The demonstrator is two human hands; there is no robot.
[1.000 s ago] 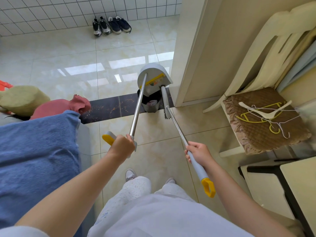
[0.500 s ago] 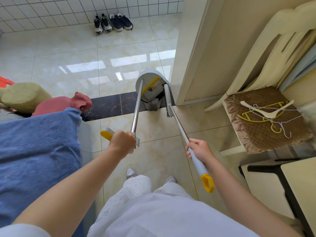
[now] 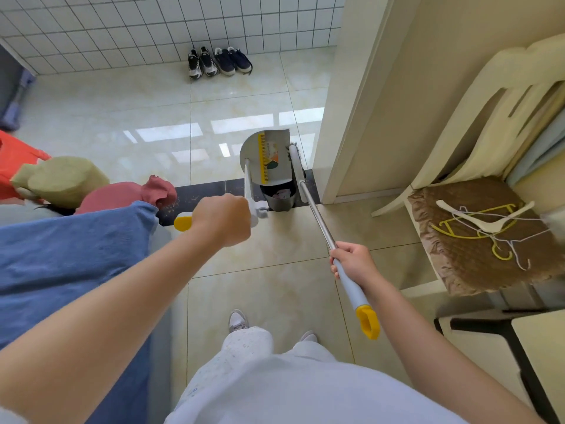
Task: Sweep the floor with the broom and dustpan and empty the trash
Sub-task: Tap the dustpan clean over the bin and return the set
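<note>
The dustpan [image 3: 275, 157] hides most of the trash bin [image 3: 279, 199] and broom [image 3: 318, 218] bristles

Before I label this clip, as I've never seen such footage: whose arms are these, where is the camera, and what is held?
These are a person's two bare arms, filmed by one camera worn on the head, looking down. The left hand grips the handle of a grey long-handled dustpan, held above a small grey waste bin on the glossy beige tiled floor. The right hand grips a metal-shafted broom with a yellow end. At right, hangers lie on a cream chair's brown quilted cushion.
</note>
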